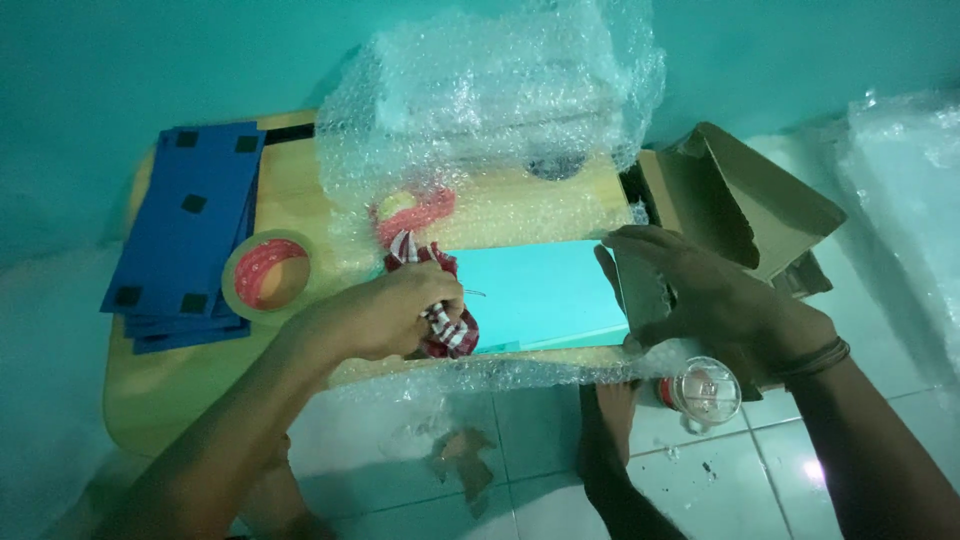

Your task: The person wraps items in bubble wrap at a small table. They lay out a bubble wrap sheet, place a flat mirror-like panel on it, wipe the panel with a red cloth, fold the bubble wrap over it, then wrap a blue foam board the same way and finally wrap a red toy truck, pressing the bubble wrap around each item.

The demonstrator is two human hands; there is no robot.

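Note:
My left hand [385, 312] grips a red, white and black striped cloth [440, 322] and presses it on the left end of a flat turquoise panel [535, 290]. My right hand [700, 290] rests on the panel's right end, fingers spread over a piece of cardboard there. The panel lies on a sheet of bubble wrap [490, 110] spread over a low wooden table [160, 390].
A roll of tape [268, 275] sits left of the cloth, beside a stack of blue boards [185, 235]. An open cardboard box [740, 200] stands at the right. A clear cup with a lid [705, 390] stands on the tiled floor near my knee.

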